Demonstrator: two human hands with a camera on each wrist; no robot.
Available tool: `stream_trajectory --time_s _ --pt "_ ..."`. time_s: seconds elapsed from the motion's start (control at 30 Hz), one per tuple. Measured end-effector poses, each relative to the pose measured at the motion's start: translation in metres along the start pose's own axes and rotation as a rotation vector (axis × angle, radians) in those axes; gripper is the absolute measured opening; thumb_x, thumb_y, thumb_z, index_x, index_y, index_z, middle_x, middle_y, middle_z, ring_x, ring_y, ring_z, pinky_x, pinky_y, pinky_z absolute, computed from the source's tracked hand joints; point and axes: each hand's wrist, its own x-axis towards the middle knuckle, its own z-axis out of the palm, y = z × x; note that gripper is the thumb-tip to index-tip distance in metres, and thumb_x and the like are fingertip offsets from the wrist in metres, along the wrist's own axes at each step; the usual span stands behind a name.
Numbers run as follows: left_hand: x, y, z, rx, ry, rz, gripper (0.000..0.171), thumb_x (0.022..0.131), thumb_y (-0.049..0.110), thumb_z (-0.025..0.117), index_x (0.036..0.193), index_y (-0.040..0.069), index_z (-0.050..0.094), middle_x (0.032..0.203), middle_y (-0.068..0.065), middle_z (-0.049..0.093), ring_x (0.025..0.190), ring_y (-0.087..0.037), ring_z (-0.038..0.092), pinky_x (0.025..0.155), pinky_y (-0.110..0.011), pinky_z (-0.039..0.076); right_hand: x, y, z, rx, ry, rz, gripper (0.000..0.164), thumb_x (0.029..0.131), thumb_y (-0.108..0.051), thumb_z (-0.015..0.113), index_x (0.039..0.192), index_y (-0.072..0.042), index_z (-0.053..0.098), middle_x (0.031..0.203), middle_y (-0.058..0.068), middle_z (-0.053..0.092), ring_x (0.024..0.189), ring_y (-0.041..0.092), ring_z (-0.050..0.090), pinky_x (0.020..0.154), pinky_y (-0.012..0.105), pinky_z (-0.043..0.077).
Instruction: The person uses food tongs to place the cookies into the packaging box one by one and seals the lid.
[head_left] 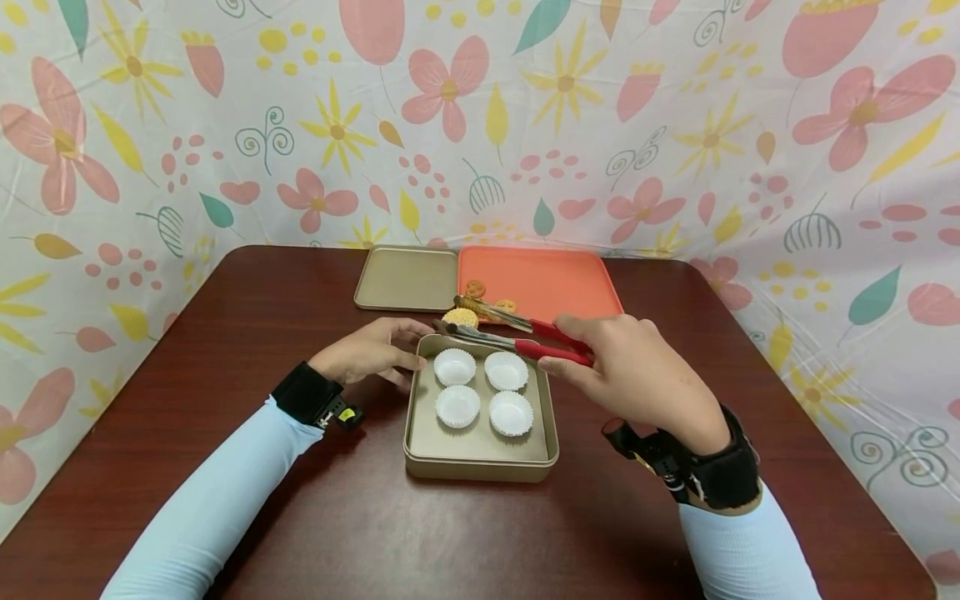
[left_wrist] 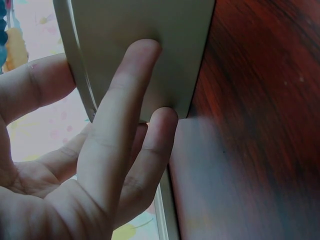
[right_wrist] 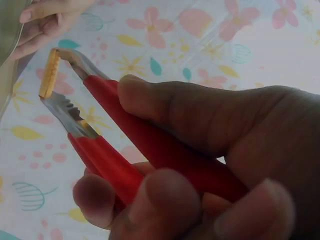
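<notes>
My right hand (head_left: 637,367) grips metal tongs with red handles (head_left: 551,350). Between the tong tips, a round yellow cookie (head_left: 461,317) is pinched, seen edge-on in the right wrist view as a thin ridged cookie (right_wrist: 49,74). The tips are just beyond the back edge of a gold square tin (head_left: 480,471). Inside the tin sit several white fluted paper cups (head_left: 457,407), grouped toward its back. My left hand (head_left: 371,350) touches the tin's back left corner. Extended fingers (left_wrist: 142,65) rest against the tin's outer wall (left_wrist: 175,30) in the left wrist view.
Behind the tin lies an orange tray (head_left: 547,279) with small brown cookies (head_left: 476,288) at its near left corner. A flat gold lid (head_left: 408,279) lies left of the tray. The dark wooden table (head_left: 315,517) ends at a floral curtain (head_left: 450,167).
</notes>
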Motion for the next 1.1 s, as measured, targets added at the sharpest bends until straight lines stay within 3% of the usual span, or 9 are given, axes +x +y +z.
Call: stream_trajectory --time_s 0.43,0.7,0.93,1.1 --pt "0.001 -0.002 0.0 0.007 -0.002 0.001 0.057 0.094 -0.007 0.067 0.147 -0.001 0.045 0.146 -0.025 0.043 0.11 -0.042 0.063 0.081 -0.049 0.063 0.005 -0.002 0.011 -0.006 -0.036 -0.049 0.028 0.094 -0.035 0.077 0.083 -0.019 0.058 0.062 -0.007 0.044 0.059 0.01 0.042 0.055 0.03 0.038" --pt "0.0 0.001 0.0 0.008 0.003 -0.007 0.059 0.094 -0.008 0.065 0.149 0.0 0.043 0.146 -0.025 0.042 0.114 -0.043 0.061 0.082 -0.048 0.063 0.01 -0.002 0.024 -0.034 -0.035 -0.094 0.022 0.088 -0.028 0.084 0.088 -0.016 0.066 0.079 -0.006 0.056 0.082 0.018 0.053 0.074 0.038 0.047" --pt "0.001 0.0 0.0 0.009 0.007 -0.007 0.059 0.094 -0.009 0.065 0.148 -0.001 0.043 0.146 -0.025 0.042 0.113 -0.043 0.061 0.082 -0.047 0.064 0.014 -0.001 0.031 -0.038 -0.078 -0.062 0.023 0.088 -0.031 0.083 0.098 -0.012 0.072 0.077 -0.007 0.058 0.075 0.015 0.054 0.069 0.035 0.047" --pt "0.001 0.001 0.001 0.008 0.01 -0.008 0.059 0.094 -0.01 0.065 0.148 -0.002 0.043 0.146 -0.026 0.041 0.111 -0.042 0.062 0.081 -0.047 0.064 0.018 0.001 0.034 -0.025 -0.124 -0.049 0.022 0.09 -0.032 0.081 0.086 -0.015 0.067 0.068 -0.008 0.053 0.065 0.012 0.05 0.061 0.03 0.043"
